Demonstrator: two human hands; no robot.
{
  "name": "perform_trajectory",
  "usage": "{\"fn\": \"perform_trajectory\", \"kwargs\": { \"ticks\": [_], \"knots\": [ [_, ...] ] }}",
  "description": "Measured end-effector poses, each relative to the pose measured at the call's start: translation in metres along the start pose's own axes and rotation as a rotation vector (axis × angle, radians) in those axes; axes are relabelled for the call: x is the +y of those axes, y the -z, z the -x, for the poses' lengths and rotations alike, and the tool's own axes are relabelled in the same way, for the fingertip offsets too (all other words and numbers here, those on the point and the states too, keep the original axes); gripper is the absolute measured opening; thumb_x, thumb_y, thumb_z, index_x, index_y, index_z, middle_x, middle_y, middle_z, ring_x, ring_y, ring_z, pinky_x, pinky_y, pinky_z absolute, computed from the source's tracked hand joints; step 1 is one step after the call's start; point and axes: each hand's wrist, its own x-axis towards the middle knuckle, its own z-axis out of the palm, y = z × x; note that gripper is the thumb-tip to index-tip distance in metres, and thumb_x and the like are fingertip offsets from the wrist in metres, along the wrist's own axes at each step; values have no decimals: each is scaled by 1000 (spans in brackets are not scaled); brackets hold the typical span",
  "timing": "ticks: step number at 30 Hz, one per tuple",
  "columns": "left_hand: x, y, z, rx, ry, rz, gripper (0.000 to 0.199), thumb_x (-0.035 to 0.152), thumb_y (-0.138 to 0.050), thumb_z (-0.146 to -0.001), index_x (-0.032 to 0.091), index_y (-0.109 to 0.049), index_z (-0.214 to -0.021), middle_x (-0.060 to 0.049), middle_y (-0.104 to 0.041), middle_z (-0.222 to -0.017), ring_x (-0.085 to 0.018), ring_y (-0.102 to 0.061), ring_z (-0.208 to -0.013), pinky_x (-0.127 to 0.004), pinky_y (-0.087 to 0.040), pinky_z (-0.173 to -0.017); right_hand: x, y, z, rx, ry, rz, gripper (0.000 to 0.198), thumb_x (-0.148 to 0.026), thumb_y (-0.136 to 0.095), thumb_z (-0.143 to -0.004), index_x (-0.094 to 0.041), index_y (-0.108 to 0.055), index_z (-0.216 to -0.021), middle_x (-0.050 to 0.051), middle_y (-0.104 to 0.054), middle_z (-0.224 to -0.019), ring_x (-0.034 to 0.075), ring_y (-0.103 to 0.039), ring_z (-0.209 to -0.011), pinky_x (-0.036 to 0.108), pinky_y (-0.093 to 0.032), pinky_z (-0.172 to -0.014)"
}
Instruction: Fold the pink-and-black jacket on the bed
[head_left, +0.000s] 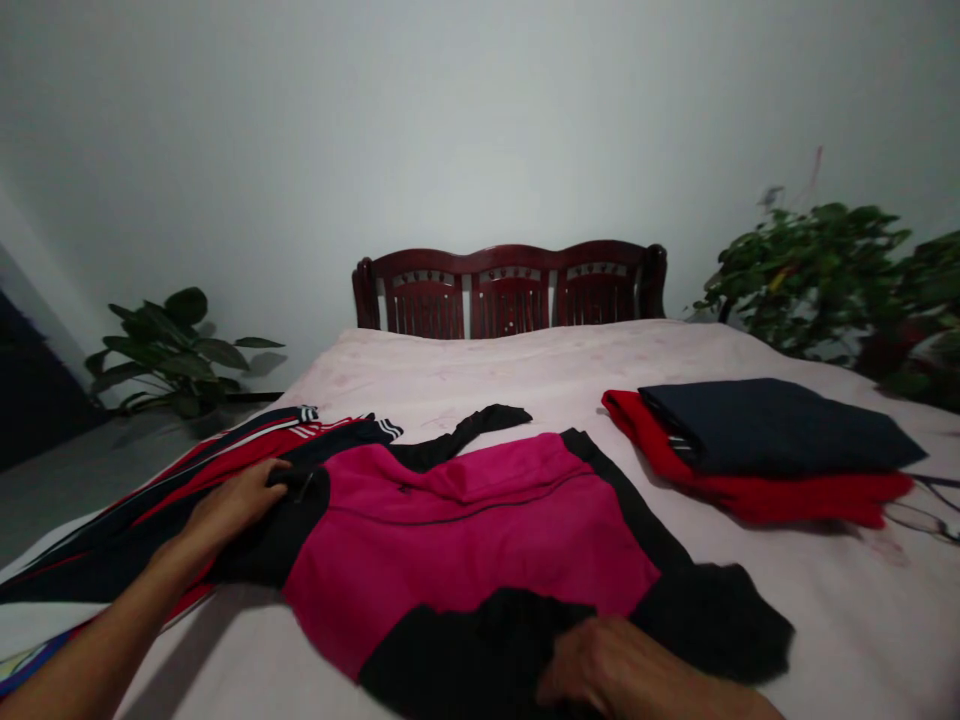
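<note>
A pink and black long-sleeved top (pixel 480 540) lies spread sideways across the bed in front of me. My left hand (pixel 244 495) is closed on its black end at the left, thumb on top and the other fingers partly hidden by the cloth. At the near edge my right hand (pixel 600 655), slightly blurred, grips the black fabric, with its fingertips tucked out of sight. One black sleeve stretches out behind the pink body, and another black part reaches toward the right. The pink cloth between my hands is wrinkled.
Striped red, navy and white clothes (pixel 225 470) lie along the left. On the right, a folded navy garment (pixel 780 425) rests on a red one (pixel 810 497), beside glasses (pixel 926 518). A wooden headboard (pixel 510 290) and plants (pixel 817 270) stand beyond the pink bedsheet (pixel 480 370).
</note>
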Motion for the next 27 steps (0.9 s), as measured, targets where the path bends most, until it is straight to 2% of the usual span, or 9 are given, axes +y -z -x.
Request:
{"fn": "perform_trajectory", "kwargs": {
  "ticks": [3,8,13,15,18,20,22,24,27],
  "knots": [
    [-12,-20,14,-21,-24,-182,50,19,-53,-78,15,-60,-127,-19,-63,-126,-39,-60,-111,-53,-45,-92,4,6,-11,28,-102,-62,24,-37,-57,-89,-27,-72,-106,1,-73,-96,17,-66,-85,27,-49,-78],
    [19,-50,32,100,-338,-313,53,14,-48,-77,18,-60,-129,-14,-58,-135,-31,-50,-129,-45,-37,-109,74,58,-62,326,-239,196,32,-28,-45,-90,-23,-67,-114,8,-69,-112,22,-62,-100,35,-48,-89],
    [68,-73,18,31,-470,-310,53,21,-55,-80,22,-59,-132,-12,-52,-145,-33,-38,-141,-49,-26,-115,148,77,-99,278,-229,705,52,-19,-57,-74,-18,-62,-127,16,-60,-130,34,-48,-124,50,-31,-106],
    [78,-84,7,44,-476,-338,61,26,-63,-77,21,-54,-137,-14,-47,-149,-36,-31,-144,-54,-20,-116,163,75,-104,271,-228,785,53,-18,-57,-74,-17,-61,-127,16,-60,-129,35,-47,-125,52,-27,-108],
    [85,-96,-11,61,-467,-284,67,30,-69,-75,19,-51,-139,-18,-46,-149,-38,-28,-144,-58,-13,-116,171,74,-108,247,-233,784,39,-14,-51,-78,-17,-66,-114,15,-66,-114,29,-56,-111,45,-33,-102],
    [87,-98,-24,42,-428,-205,48,30,-63,-82,20,-59,-129,-16,-58,-136,-33,-44,-135,-53,-20,-115,171,82,-111,238,-287,700,29,-17,-47,-83,-17,-69,-102,14,-68,-106,26,-59,-101,39,-38,-94],
    [90,-95,-38,28,-376,-145,29,32,-50,-92,21,-66,-113,-11,-69,-115,-27,-61,-115,-43,-35,-107,171,100,-116,252,-374,591,26,-22,-45,-86,-18,-70,-94,11,-71,-98,23,-62,-91,34,-42,-83],
    [93,-87,-55,54,-307,-117,33,34,-37,-97,21,-67,-103,-9,-71,-106,-24,-66,-99,-36,-46,-91,173,126,-124,292,-455,523,24,-26,-47,-86,-19,-70,-89,9,-72,-89,22,-63,-81,32,-43,-74],
    [104,-74,-83,145,-182,-79,38,37,-30,-99,21,-63,-108,-10,-71,-107,-26,-66,-97,-36,-49,-80,180,165,-141,412,-531,509,26,-28,-49,-87,-16,-70,-94,12,-71,-87,24,-64,-81,33,-43,-74]
  ]
}}
